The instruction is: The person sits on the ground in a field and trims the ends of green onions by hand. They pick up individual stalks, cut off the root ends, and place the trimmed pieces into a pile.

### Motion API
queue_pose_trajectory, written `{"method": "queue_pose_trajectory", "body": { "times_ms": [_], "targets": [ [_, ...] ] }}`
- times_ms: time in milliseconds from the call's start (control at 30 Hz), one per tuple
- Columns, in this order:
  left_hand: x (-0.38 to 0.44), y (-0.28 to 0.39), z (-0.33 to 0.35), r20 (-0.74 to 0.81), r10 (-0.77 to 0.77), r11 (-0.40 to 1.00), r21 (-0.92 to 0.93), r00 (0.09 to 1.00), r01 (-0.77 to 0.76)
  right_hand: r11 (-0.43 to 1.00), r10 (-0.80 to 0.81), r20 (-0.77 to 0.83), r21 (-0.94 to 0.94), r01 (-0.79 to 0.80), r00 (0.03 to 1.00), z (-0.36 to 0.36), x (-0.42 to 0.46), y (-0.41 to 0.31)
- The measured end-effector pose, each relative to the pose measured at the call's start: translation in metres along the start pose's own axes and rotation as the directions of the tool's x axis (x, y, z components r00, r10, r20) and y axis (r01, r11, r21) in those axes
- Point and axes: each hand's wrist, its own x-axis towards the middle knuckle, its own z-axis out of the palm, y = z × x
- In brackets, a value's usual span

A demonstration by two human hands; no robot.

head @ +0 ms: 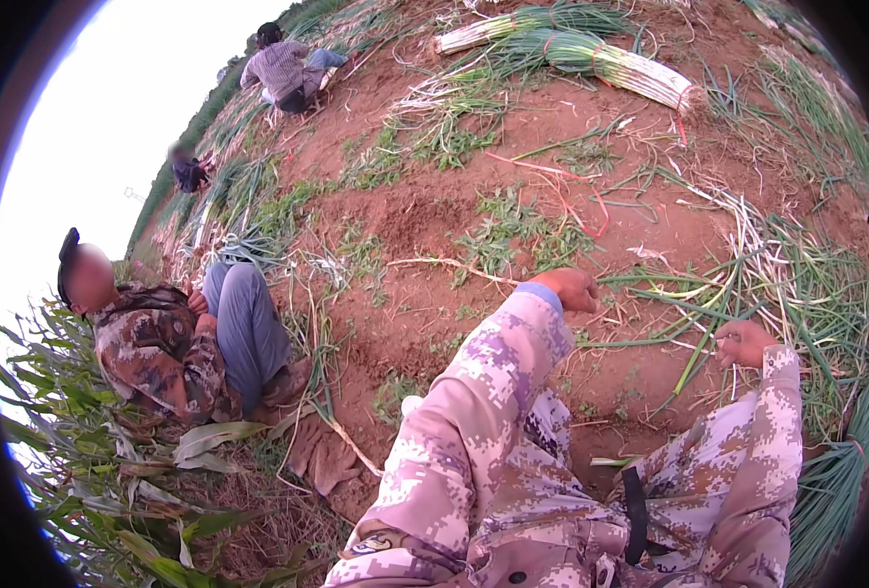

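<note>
My left hand (575,289), past a camouflage sleeve with a blue cuff, is over the reddish soil at centre right, back up and fingers bent down; whether it grips anything is hidden. A dry stalk (449,262) runs up to its wrist. My right hand (744,344) has its fingers loosely bent and apart, with nothing seen in them, beside a loose heap of green onions (765,272) with white stems. Two tied bundles of long green onions (647,73) lie at the top; the nearer has red ties. Red twine (552,173) lies loose on the soil.
A person in a camouflage jacket (162,353) sits at the left beside corn plants (74,441). A brown glove (324,456) lies near that person's shoes. Two more people (284,73) are farther back along the onion rows. Another onion bundle (838,478) lies at the lower right.
</note>
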Motion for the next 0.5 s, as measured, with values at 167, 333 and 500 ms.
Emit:
{"method": "queue_pose_trajectory", "body": {
  "times_ms": [167,333,500],
  "targets": [
    [-0.0029,0.0043,-0.0001,0.0,-0.02,1.0,0.003,1.0,0.02,1.0,-0.001,0.008,-0.011,0.001,1.0,-0.001,-0.0001,0.0013],
    [-0.003,0.0009,0.0008,-0.013,-0.028,0.999,0.042,1.0,0.029,1.0,0.006,0.003,0.018,-0.006,1.0,-0.0003,0.0009,0.0009],
    [-0.004,0.0051,-0.0005,0.005,-0.061,0.997,0.054,0.998,0.061,1.0,0.006,0.0,0.018,-0.006,1.0,-0.0002,0.0004,0.0004]
  ]
}}
